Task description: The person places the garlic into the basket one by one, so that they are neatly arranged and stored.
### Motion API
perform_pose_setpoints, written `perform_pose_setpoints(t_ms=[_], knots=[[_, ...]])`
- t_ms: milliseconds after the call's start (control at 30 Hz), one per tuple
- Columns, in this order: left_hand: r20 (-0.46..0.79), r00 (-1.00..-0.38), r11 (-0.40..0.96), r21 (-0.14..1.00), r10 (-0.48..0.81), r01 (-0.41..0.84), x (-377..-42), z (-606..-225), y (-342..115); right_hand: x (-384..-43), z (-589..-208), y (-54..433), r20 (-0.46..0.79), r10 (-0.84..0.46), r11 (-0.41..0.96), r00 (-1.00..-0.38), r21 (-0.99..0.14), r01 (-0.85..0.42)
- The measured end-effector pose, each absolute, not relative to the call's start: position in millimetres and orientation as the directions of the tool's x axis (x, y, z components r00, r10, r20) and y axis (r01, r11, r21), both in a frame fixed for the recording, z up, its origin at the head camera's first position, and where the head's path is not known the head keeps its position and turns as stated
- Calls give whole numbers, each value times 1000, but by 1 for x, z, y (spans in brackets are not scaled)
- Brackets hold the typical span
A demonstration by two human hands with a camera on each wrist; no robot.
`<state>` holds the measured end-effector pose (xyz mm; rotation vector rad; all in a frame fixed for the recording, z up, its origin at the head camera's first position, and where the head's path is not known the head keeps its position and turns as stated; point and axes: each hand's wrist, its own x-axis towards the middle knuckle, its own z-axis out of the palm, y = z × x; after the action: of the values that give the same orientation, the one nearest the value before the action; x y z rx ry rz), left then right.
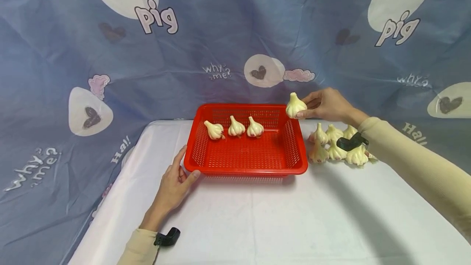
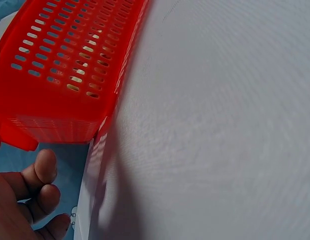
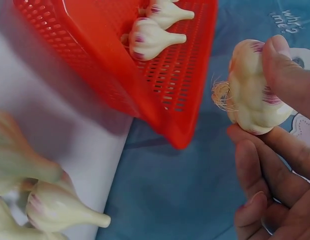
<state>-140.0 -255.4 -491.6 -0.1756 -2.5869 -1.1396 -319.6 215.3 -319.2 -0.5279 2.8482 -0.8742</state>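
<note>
A head of garlic (image 1: 295,106) is pinched between the thumb and fingers of my right hand (image 1: 327,104), raised by the back right corner of the red basket (image 1: 245,171). The right wrist view shows that garlic (image 3: 252,90) root side toward the basket, purple streaks on its skin. Three more heads of garlic (image 1: 236,126) lie in a row along the basket's back left part. My left hand (image 1: 173,187) rests at the basket's left front corner, thumb and forefinger touching the rim. In the left wrist view its other fingers (image 2: 45,167) hang loosely below the rim.
To the right of the basket, several heads of garlic (image 1: 335,150) sit in a pile on the white tablecloth (image 1: 235,224), partly hidden behind the right wrist's black strap (image 1: 352,142). Behind the table hangs a blue printed cloth (image 1: 220,32).
</note>
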Motion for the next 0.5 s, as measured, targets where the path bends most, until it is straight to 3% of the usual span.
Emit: perform_pose_setpoints(t_ms=[500], knots=[[322, -947, 672, 702, -4, 237, -141, -492, -256, -322, -341, 206, -42, -347, 755, -937, -606, -252]])
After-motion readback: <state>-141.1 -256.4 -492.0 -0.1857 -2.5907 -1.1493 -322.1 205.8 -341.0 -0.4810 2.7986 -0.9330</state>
